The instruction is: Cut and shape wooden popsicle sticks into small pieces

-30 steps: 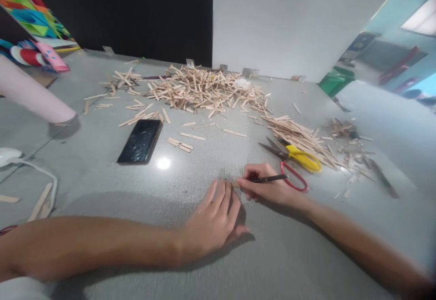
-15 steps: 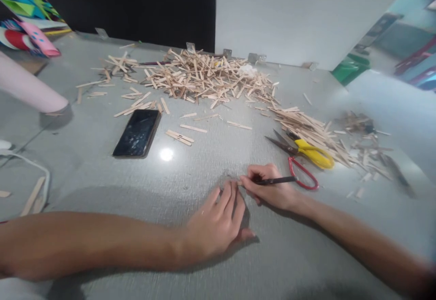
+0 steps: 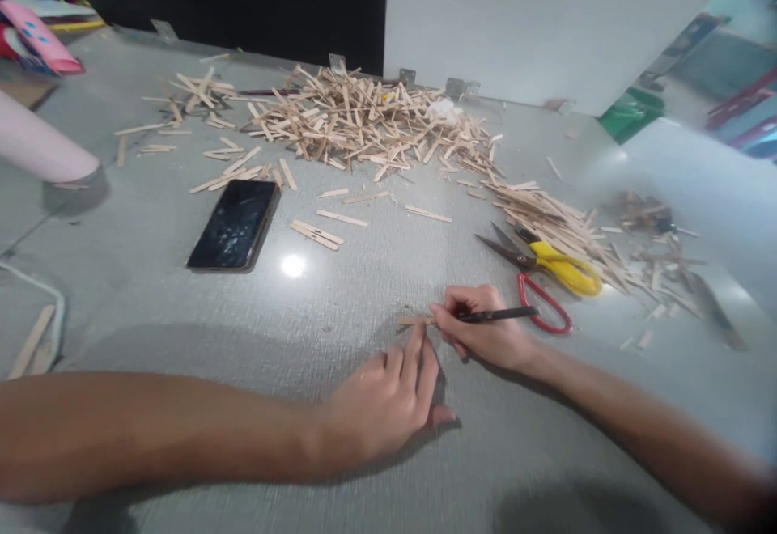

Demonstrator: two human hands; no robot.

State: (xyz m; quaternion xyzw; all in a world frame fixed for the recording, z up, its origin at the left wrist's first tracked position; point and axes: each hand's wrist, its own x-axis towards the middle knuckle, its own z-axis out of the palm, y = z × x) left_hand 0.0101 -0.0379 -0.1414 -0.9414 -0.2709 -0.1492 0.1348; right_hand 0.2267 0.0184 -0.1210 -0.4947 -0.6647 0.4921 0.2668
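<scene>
A short wooden craft stick (image 3: 413,321) lies flat on the grey table, its right end running up to my right fingertips. With one fingertip, my left hand (image 3: 388,396) touches the stick's near edge; its other fingers are bent loosely, the thumb stretched out apart. My right hand (image 3: 482,328) is closed around a slim black pen (image 3: 501,315), whose back end points right. The pen's tip is hidden by the fingers. Just beyond the right hand rest scissors with yellow handles (image 3: 571,269), blades apart. A red-handled loop (image 3: 545,306) lies beside them.
A heap of craft sticks (image 3: 358,125) spreads along the back, with a bundle of sticks (image 3: 549,218) to its right. A phone (image 3: 234,225) lies left of several loose sticks (image 3: 316,235). A pale pink cylinder (image 3: 45,141) and a white cable (image 3: 57,307) are at the left.
My left fingers have drawn back towards me, so the craft stick beneath now shows. My right hand keeps the pen in nearly the same place. The view has shifted slightly.
</scene>
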